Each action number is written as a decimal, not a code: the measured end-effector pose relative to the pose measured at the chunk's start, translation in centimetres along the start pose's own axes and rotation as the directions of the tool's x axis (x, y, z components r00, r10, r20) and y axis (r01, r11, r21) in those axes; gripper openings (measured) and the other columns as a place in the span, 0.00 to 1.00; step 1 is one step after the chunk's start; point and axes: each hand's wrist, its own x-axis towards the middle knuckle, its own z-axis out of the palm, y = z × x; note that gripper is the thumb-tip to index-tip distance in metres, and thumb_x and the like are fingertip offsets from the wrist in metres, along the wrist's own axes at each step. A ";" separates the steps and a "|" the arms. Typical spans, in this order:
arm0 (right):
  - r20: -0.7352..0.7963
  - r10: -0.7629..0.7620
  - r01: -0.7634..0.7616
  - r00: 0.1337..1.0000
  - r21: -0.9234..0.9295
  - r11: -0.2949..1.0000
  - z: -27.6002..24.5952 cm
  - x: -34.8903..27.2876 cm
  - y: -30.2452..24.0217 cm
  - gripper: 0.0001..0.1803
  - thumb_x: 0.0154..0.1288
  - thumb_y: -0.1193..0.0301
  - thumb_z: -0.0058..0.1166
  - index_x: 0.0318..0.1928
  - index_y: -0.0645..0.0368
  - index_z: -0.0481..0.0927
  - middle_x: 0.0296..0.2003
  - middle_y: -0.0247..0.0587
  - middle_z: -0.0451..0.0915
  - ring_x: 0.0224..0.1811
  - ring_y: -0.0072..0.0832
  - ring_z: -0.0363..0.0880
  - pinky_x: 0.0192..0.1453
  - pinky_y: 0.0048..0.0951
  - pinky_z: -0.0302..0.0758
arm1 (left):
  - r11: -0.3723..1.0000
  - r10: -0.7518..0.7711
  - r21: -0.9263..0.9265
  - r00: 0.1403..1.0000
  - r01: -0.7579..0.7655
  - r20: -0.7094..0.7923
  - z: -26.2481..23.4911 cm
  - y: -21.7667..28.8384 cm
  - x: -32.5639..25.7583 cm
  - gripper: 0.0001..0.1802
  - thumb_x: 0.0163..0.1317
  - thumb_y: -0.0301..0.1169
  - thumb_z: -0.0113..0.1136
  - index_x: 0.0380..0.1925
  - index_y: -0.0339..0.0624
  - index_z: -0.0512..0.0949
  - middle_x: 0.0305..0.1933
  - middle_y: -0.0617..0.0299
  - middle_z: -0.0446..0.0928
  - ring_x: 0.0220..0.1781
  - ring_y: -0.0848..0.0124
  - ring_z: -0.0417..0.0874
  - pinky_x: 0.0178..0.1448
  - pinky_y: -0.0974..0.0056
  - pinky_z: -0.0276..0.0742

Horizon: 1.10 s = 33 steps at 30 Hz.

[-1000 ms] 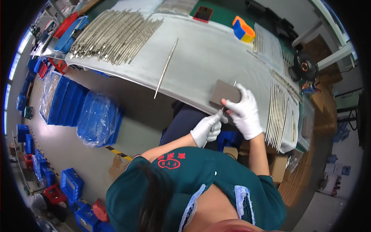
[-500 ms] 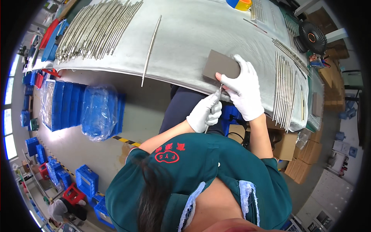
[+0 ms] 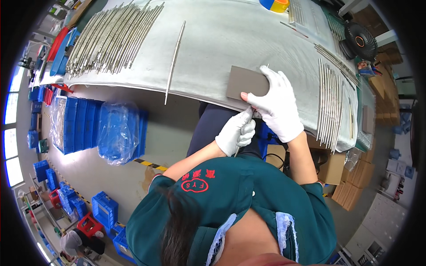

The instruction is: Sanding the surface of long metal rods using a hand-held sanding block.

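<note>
Here, in the head view, the gloved right hand (image 3: pixel 277 104) presses flat on a grey-brown pad (image 3: pixel 245 83) at the desk (image 3: pixel 213 40) edge, while the left hand (image 3: pixel 236 132) pinches a thin metal rod (image 3: pixel 251 116) beside it. Blue-and-yellow tape rolls (image 3: pixel 274 4) sit far back; brown cartons (image 3: pixel 355 186) stack at right.

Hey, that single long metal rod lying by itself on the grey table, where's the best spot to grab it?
Grip the lone rod near its lower end, which juts past the table's front edge, probably pinching from underneath and the sides. It lies flat and thin, so elsewhere fingers get little purchase.
</note>
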 end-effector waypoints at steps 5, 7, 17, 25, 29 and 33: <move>0.106 0.191 -0.184 0.976 -0.068 0.980 -3.6 -4.3 3.5 0.24 0.41 0.75 0.65 0.42 0.37 0.82 0.52 0.56 0.71 0.53 0.47 0.72 0.57 0.43 0.68 | 1.000 -0.014 -0.021 0.999 0.014 0.031 0.1 0.2 -0.1 0.19 0.68 0.51 0.44 0.40 0.48 0.72 0.12 0.74 0.52 0.09 0.83 0.50 0.11 0.77 0.48; 0.066 0.268 -0.269 0.961 -0.004 0.963 -4.5 -5.8 3.6 0.25 0.40 0.76 0.65 0.42 0.37 0.82 0.53 0.56 0.71 0.52 0.48 0.72 0.55 0.43 0.68 | 0.991 -0.058 -0.113 0.992 0.071 0.116 -0.3 0.3 0.1 0.20 0.68 0.51 0.44 0.40 0.46 0.72 0.13 0.74 0.52 0.09 0.84 0.51 0.10 0.77 0.47; -0.020 0.032 -0.030 0.999 0.108 0.994 0.1 -0.8 0.9 0.22 0.41 0.72 0.65 0.42 0.41 0.82 0.52 0.54 0.71 0.50 0.50 0.72 0.53 0.42 0.70 | 0.983 0.018 -0.184 0.978 0.021 0.207 -1.7 0.1 0.4 0.19 0.69 0.47 0.43 0.39 0.42 0.71 0.13 0.72 0.54 0.09 0.82 0.52 0.10 0.76 0.49; -0.078 0.471 -0.451 0.879 0.186 0.873 -4.5 -6.0 3.4 0.28 0.48 0.77 0.61 0.54 0.48 0.78 0.61 0.59 0.62 0.59 0.50 0.67 0.62 0.40 0.64 | 0.993 -0.020 -0.111 0.982 0.041 0.188 -1.6 0.1 0.5 0.23 0.68 0.50 0.44 0.41 0.39 0.73 0.13 0.73 0.53 0.09 0.83 0.51 0.10 0.76 0.48; -0.097 0.453 -0.453 0.886 0.014 0.891 -2.1 -2.8 2.7 0.28 0.48 0.72 0.63 0.54 0.44 0.77 0.59 0.60 0.64 0.56 0.53 0.68 0.59 0.41 0.67 | 0.999 -0.008 -0.047 0.991 0.014 0.136 -1.6 0.4 0.1 0.25 0.68 0.51 0.43 0.46 0.39 0.72 0.13 0.73 0.54 0.10 0.83 0.51 0.11 0.77 0.49; -0.129 0.443 -0.432 0.887 0.100 0.896 -2.2 -2.7 2.9 0.28 0.46 0.74 0.64 0.52 0.42 0.79 0.59 0.59 0.65 0.56 0.52 0.69 0.58 0.40 0.68 | 0.998 -0.021 -0.055 0.995 0.026 0.100 -1.3 0.4 -1.1 0.27 0.68 0.52 0.41 0.53 0.40 0.68 0.13 0.73 0.54 0.10 0.83 0.51 0.11 0.77 0.49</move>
